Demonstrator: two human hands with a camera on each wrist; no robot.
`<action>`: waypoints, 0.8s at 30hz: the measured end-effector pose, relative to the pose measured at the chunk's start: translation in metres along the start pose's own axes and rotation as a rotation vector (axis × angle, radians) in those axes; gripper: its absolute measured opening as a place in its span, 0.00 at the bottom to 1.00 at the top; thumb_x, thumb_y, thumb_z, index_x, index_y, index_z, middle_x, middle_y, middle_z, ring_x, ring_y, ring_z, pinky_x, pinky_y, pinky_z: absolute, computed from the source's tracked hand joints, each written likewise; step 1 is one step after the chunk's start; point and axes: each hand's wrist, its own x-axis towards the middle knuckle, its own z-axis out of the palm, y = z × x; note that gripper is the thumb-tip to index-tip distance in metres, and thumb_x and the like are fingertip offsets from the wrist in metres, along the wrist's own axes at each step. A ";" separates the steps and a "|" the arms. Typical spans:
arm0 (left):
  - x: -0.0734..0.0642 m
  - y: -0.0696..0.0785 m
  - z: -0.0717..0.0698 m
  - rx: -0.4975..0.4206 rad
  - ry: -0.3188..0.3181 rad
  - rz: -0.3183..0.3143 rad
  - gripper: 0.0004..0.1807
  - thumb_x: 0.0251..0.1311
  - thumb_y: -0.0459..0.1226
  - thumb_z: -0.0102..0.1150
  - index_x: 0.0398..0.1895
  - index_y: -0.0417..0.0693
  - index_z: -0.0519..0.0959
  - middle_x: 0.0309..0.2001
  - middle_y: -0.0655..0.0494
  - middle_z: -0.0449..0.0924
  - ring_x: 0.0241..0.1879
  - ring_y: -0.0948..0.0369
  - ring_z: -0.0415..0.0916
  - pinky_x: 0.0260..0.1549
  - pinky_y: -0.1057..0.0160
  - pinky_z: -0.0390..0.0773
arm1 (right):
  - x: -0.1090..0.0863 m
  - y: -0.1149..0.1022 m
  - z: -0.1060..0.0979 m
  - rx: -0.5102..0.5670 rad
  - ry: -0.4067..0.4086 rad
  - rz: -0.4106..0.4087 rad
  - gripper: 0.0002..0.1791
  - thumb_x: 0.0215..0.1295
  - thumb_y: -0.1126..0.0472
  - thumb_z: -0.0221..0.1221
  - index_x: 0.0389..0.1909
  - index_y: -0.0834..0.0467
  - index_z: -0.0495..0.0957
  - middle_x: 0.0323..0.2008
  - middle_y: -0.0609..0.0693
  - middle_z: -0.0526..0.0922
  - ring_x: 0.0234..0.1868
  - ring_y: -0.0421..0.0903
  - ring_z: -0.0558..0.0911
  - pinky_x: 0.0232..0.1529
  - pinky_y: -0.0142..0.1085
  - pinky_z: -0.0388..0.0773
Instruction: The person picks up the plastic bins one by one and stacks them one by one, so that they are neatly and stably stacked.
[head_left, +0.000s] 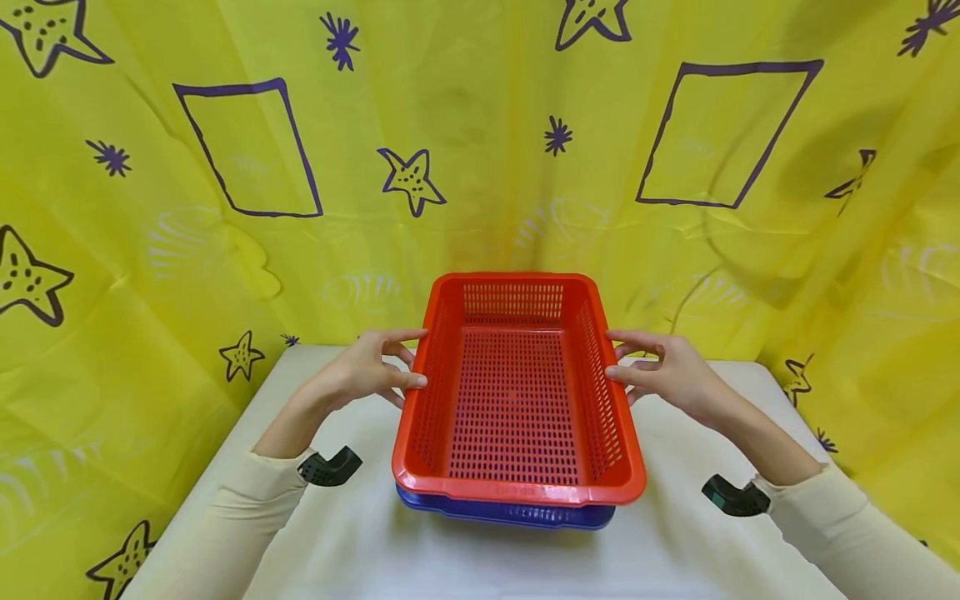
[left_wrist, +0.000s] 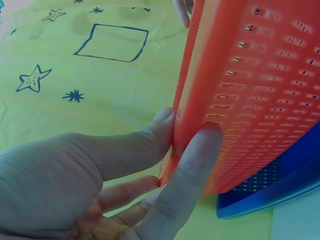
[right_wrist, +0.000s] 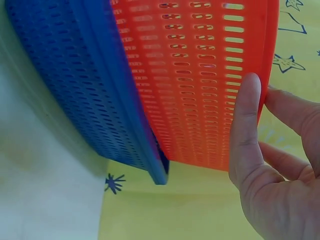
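A red plastic basket (head_left: 517,493) with slotted walls and floor is in the middle of the head view. Its lower part sits inside a blue slotted basket (head_left: 504,512), whose near rim shows below it. On the left side, my left hand (head_left: 369,367) pinches the red rim between thumb and fingers. My right hand (head_left: 678,379) grips the opposite rim the same way. Both wrist views show red wall standing well above the blue basket's rim (right_wrist: 135,120). Nothing lies inside the red basket; the blue one's inside is mostly hidden.
Both baskets are over a white table (head_left: 330,533). A yellow curtain (head_left: 480,167) with purple stars and outlined squares hangs behind and along the sides. A dark curved piece (head_left: 330,467) is attached at the left cuff, and another dark piece (head_left: 735,496) at the right.
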 end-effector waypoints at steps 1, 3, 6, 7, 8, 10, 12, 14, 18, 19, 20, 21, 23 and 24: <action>0.001 -0.002 0.001 -0.001 0.001 -0.003 0.44 0.60 0.27 0.71 0.79 0.42 0.62 0.45 0.37 0.74 0.33 0.48 0.87 0.37 0.43 0.87 | 0.000 0.002 0.001 0.005 -0.004 0.003 0.38 0.67 0.58 0.69 0.74 0.64 0.66 0.53 0.66 0.77 0.33 0.56 0.89 0.40 0.44 0.89; 0.002 -0.006 0.002 -0.001 0.006 -0.008 0.44 0.60 0.27 0.71 0.78 0.43 0.62 0.45 0.37 0.74 0.32 0.49 0.87 0.36 0.43 0.87 | 0.001 0.006 0.003 0.008 -0.007 0.011 0.39 0.68 0.58 0.69 0.75 0.64 0.65 0.53 0.66 0.77 0.34 0.56 0.89 0.41 0.44 0.89; 0.004 -0.011 0.003 -0.004 0.012 -0.014 0.44 0.60 0.27 0.71 0.78 0.43 0.63 0.45 0.38 0.73 0.31 0.49 0.87 0.36 0.43 0.87 | 0.001 0.012 0.006 0.015 -0.007 0.021 0.39 0.67 0.57 0.69 0.75 0.64 0.65 0.53 0.66 0.78 0.34 0.56 0.89 0.41 0.43 0.88; 0.004 -0.012 0.003 -0.004 0.014 -0.015 0.43 0.59 0.27 0.72 0.78 0.43 0.63 0.45 0.38 0.73 0.31 0.49 0.87 0.35 0.44 0.88 | 0.002 0.014 0.007 0.016 -0.008 0.025 0.39 0.67 0.57 0.69 0.75 0.64 0.65 0.53 0.66 0.78 0.33 0.56 0.89 0.41 0.42 0.88; 0.005 -0.014 0.003 -0.004 0.016 -0.014 0.43 0.59 0.27 0.72 0.78 0.43 0.63 0.45 0.38 0.73 0.31 0.49 0.87 0.35 0.44 0.88 | 0.002 0.015 0.008 0.014 -0.008 0.027 0.39 0.67 0.57 0.69 0.75 0.64 0.65 0.53 0.66 0.78 0.33 0.56 0.89 0.42 0.42 0.88; 0.005 -0.017 0.003 -0.004 0.016 -0.013 0.43 0.59 0.27 0.72 0.78 0.43 0.63 0.45 0.38 0.74 0.31 0.49 0.87 0.35 0.43 0.88 | 0.002 0.018 0.010 0.015 -0.009 0.028 0.39 0.67 0.57 0.69 0.75 0.64 0.65 0.53 0.66 0.77 0.32 0.56 0.89 0.42 0.42 0.88; 0.006 -0.020 0.004 -0.004 0.016 -0.013 0.43 0.59 0.27 0.72 0.78 0.43 0.64 0.45 0.38 0.74 0.30 0.49 0.87 0.35 0.43 0.88 | 0.002 0.020 0.011 0.009 -0.008 0.027 0.39 0.67 0.56 0.69 0.75 0.64 0.65 0.53 0.66 0.78 0.31 0.56 0.88 0.42 0.41 0.88; 0.007 -0.023 0.005 -0.003 0.015 -0.010 0.43 0.59 0.27 0.72 0.78 0.42 0.63 0.45 0.38 0.74 0.30 0.49 0.87 0.35 0.43 0.88 | 0.002 0.023 0.013 0.007 -0.006 0.030 0.39 0.67 0.57 0.69 0.75 0.64 0.65 0.53 0.66 0.77 0.31 0.55 0.88 0.42 0.41 0.88; 0.009 -0.029 0.006 -0.006 0.014 -0.006 0.43 0.59 0.27 0.72 0.78 0.42 0.63 0.44 0.38 0.74 0.29 0.49 0.87 0.34 0.42 0.87 | 0.002 0.027 0.016 0.012 0.001 0.037 0.39 0.67 0.58 0.69 0.74 0.64 0.66 0.53 0.65 0.77 0.30 0.55 0.88 0.42 0.40 0.88; 0.010 -0.031 0.006 -0.007 0.013 -0.005 0.43 0.59 0.27 0.71 0.78 0.42 0.63 0.44 0.38 0.74 0.29 0.48 0.87 0.34 0.42 0.87 | 0.002 0.029 0.017 0.014 0.000 0.035 0.39 0.67 0.58 0.69 0.74 0.64 0.66 0.53 0.65 0.77 0.29 0.55 0.88 0.41 0.40 0.88; 0.010 -0.032 0.006 -0.007 0.013 -0.005 0.43 0.59 0.27 0.71 0.78 0.42 0.63 0.44 0.38 0.74 0.29 0.48 0.87 0.34 0.42 0.88 | 0.003 0.030 0.018 0.017 0.000 0.031 0.38 0.67 0.59 0.69 0.74 0.65 0.66 0.53 0.66 0.77 0.29 0.54 0.88 0.41 0.41 0.88; 0.010 -0.033 0.006 -0.006 0.012 -0.007 0.43 0.59 0.27 0.71 0.78 0.41 0.63 0.44 0.38 0.74 0.29 0.48 0.87 0.34 0.43 0.88 | 0.003 0.031 0.018 0.017 -0.001 0.027 0.38 0.67 0.59 0.69 0.74 0.65 0.66 0.53 0.66 0.77 0.29 0.54 0.88 0.41 0.40 0.88; 0.010 -0.035 0.007 -0.004 0.012 -0.010 0.43 0.59 0.27 0.71 0.78 0.41 0.63 0.44 0.38 0.74 0.29 0.49 0.87 0.32 0.46 0.88 | 0.003 0.032 0.020 0.020 -0.003 0.016 0.38 0.67 0.60 0.69 0.74 0.66 0.65 0.52 0.66 0.77 0.29 0.54 0.88 0.40 0.40 0.88; 0.010 -0.036 0.007 -0.004 0.011 -0.011 0.43 0.60 0.27 0.71 0.78 0.41 0.63 0.44 0.38 0.74 0.29 0.49 0.87 0.32 0.46 0.88 | 0.003 0.033 0.021 0.023 -0.004 0.011 0.38 0.67 0.60 0.69 0.74 0.66 0.65 0.52 0.66 0.77 0.28 0.54 0.88 0.40 0.40 0.88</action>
